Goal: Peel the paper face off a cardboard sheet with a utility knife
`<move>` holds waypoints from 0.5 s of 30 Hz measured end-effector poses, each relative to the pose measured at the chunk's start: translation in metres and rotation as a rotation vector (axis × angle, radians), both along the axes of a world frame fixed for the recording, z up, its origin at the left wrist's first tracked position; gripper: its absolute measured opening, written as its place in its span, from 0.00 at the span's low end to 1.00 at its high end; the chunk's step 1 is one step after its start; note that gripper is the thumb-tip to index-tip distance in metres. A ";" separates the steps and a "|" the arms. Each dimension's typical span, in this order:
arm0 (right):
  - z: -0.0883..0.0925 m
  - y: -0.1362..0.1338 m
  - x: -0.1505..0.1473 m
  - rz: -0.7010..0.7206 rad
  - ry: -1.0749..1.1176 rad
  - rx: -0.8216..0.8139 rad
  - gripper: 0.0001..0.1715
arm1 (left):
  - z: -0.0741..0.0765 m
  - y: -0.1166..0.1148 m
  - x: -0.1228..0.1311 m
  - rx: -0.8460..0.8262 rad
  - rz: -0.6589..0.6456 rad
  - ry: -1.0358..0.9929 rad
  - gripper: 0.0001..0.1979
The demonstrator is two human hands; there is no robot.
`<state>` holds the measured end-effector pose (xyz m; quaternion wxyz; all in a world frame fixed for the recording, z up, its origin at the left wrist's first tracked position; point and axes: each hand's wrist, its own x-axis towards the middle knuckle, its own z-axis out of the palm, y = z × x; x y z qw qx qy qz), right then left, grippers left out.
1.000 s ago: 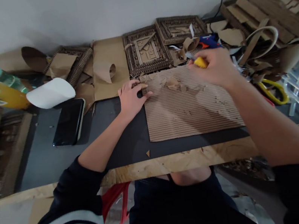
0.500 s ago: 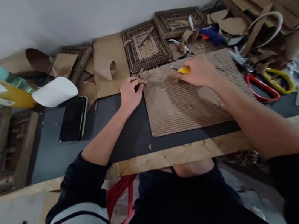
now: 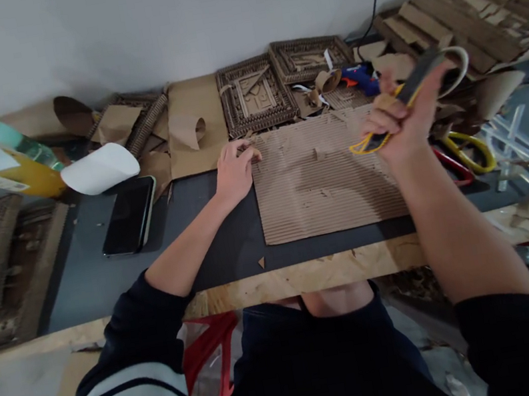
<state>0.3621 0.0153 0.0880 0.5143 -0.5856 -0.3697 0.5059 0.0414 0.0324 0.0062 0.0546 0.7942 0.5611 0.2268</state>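
Head camera, looking down at a worktable with a dark top (image 3: 204, 235): a ridged sheet of corrugated cardboard (image 3: 325, 198) lies flat in front of the person. The left hand (image 3: 234, 172) rests at the sheet's upper left corner, fingers bent and bunched near its edge; whether they pinch anything, I cannot tell. The right hand (image 3: 405, 127) is raised over the sheet's right side, fingers wrapped firmly around a dark tool with yellow edging (image 3: 416, 79), the thumb lying along it. Behind the sheet stand decorated cardboard frames (image 3: 255, 95) and a blue glue gun (image 3: 360, 79). To the right are red and yellow loop handles (image 3: 485, 168) and clear sticks (image 3: 511, 146). Left of the left hand lie a black phone (image 3: 128, 217) and a white paper roll (image 3: 100, 169). A small brown scrap (image 3: 262, 262) sits near the table's front edge.
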 end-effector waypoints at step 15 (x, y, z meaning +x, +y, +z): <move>-0.052 0.020 -0.020 0.450 -0.029 0.199 0.33 | 0.012 -0.007 0.004 -0.015 -0.011 0.061 0.17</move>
